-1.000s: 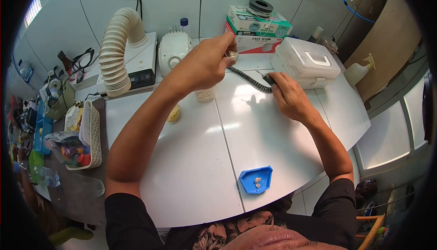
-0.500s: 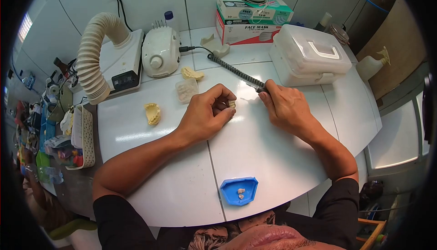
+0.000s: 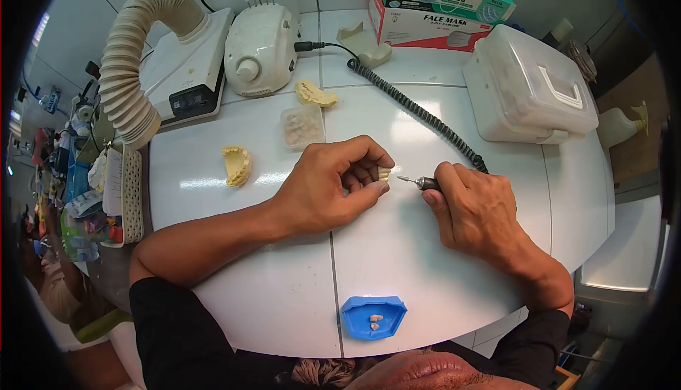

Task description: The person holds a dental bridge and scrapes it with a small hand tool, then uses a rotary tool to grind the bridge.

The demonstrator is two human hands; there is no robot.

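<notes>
Pinched between the thumb and fingers of my left hand [image 3: 326, 184] is a small cream-coloured piece of dental teeth [image 3: 384, 175], mostly covered by the fingers. My right hand [image 3: 479, 209] grips a dark rotary handpiece [image 3: 428, 183] like a pen. Its thin metal bur points left at the teeth piece, with a small gap between them. A coiled black cord [image 3: 425, 117] runs from near the right hand back to a white drill control unit [image 3: 261, 53]. Left of my left hand lies a yellowish dental cast [image 3: 237, 167]; another dental cast [image 3: 314, 94] sits farther back.
A small clear box [image 3: 303, 127] of pieces stands behind my left hand. Near the front edge, a blue tray [image 3: 390, 326] holds two small pieces. At the back are a hose [image 3: 117, 63], mask boxes [image 3: 425, 26] and a white case [image 3: 528, 99]. A basket [image 3: 133, 198] stands left.
My right hand has come down and forward with the handpiece, whose bur now faces the teeth piece at close range. My left hand keeps its pinch. The camera view has shifted slightly.
</notes>
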